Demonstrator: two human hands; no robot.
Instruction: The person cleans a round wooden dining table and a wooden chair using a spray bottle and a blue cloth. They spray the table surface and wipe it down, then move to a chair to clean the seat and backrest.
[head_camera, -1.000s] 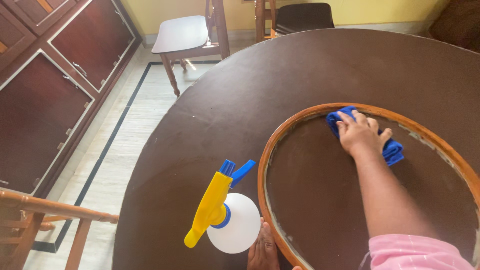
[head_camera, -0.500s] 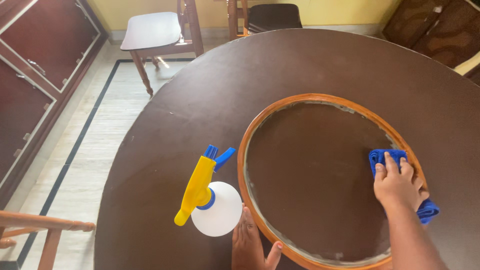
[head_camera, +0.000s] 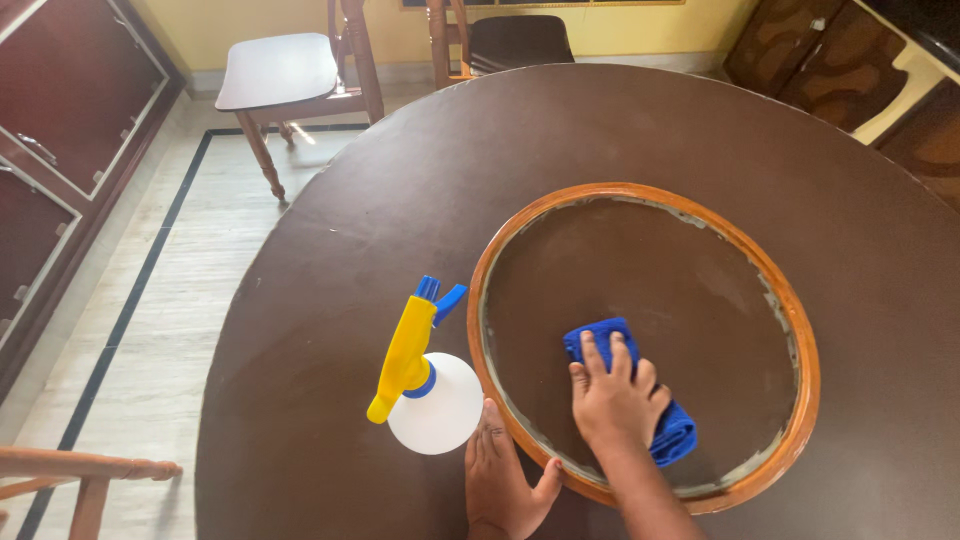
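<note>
A round tray with an orange wooden rim (head_camera: 800, 330) lies on the dark brown round table (head_camera: 620, 130). My right hand (head_camera: 615, 400) presses flat on a folded blue cloth (head_camera: 675, 435) at the tray's near left inside. My left hand (head_camera: 500, 480) rests palm-down on the table against the tray's near rim, fingers together. Just left of that hand stands a white spray bottle (head_camera: 440, 405) with a yellow trigger head and blue nozzle; whether the fingers touch it is unclear.
A wooden chair with a pale seat (head_camera: 275, 70) stands at the far left on the tiled floor, and a dark-seated chair (head_camera: 520, 40) at the table's far side. Dark cabinets (head_camera: 60, 120) line the left wall. Another chair's rail (head_camera: 90, 470) shows at bottom left.
My right hand has swept the blue cloth from the tray's far side round its right edge to the near left inside. The left hand and spray bottle stay put.
</note>
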